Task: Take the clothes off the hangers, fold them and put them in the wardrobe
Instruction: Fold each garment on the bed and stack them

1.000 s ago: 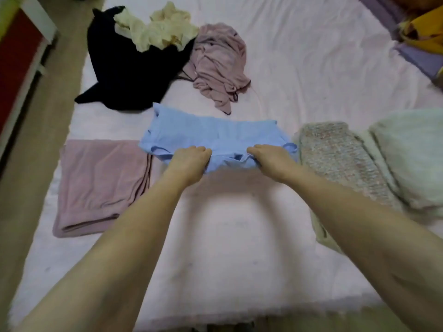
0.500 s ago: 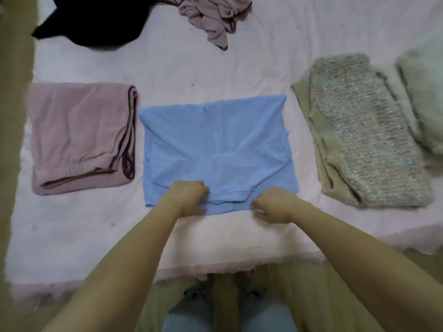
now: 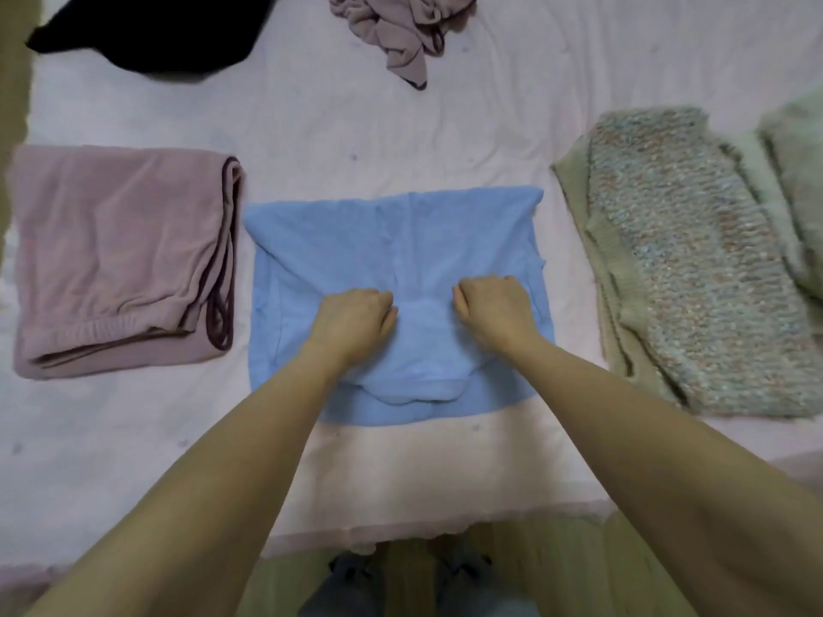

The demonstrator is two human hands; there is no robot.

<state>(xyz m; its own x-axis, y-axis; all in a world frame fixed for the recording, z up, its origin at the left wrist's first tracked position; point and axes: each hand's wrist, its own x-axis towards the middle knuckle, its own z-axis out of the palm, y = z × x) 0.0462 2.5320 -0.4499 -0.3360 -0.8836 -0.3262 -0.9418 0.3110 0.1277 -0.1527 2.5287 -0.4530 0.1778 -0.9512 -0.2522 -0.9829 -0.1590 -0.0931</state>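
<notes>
The bed (image 3: pixel 401 140), under its pale pink sheet, carries everything, and the sheet is loose and wrinkled, so any tug on a garment may drag it along. On the right lies a folded knit sweater (image 3: pixel 694 269) with a fluffy pale green one (image 3: pixel 797 189) partly under it at the edge of view; on the left sits a folded mauve garment (image 3: pixel 116 256). At the far side a black garment (image 3: pixel 147 33) and a crumpled mauve top (image 3: pixel 401 28) wait unfolded.

In the middle, near the bed's edge, lies the blue top (image 3: pixel 392 260), already doubled into a rough rectangle. The left hand (image 3: pixel 354 320) and right hand (image 3: pixel 494 311) rest knuckles-up on its centre, fingers curled under; whether they pinch cloth or only press it, I cannot tell.

The risk, as I see it: the near hem is bunched into a soft lump, so another fold could trap that ridge and leave it lopsided. The blue top also sits just beside the mauve garment, and a careless sweep could catch it.
</notes>
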